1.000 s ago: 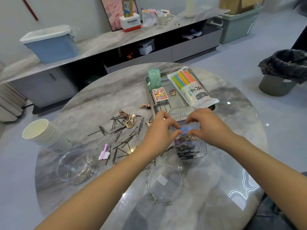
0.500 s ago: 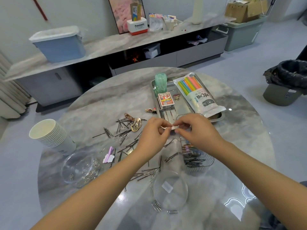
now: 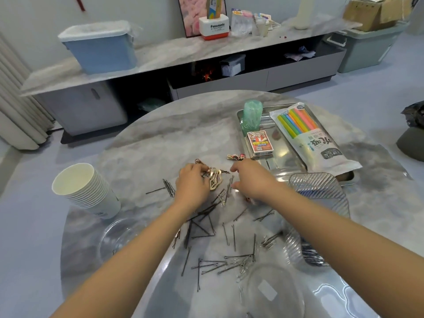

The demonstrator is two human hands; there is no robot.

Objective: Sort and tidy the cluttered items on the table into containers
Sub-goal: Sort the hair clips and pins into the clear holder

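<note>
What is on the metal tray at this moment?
On the metal tray stand a green roll, a card box and a pack of coloured straws. The ribbed clear container hides its near edge.

Both arms outstretched — left hand [image 3: 191,184] fingers curled down, right hand [image 3: 251,180] palm-down

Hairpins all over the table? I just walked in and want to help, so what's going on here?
A person is sorting loose clutter on the round table. Both hands are at the pile of hairpins: the left hand is on the cream clips, the right hand reaches in beside them. Many pins are still scattered. A ribbed clear box with some pins inside stands by the right arm, next to the metal tray.
</note>
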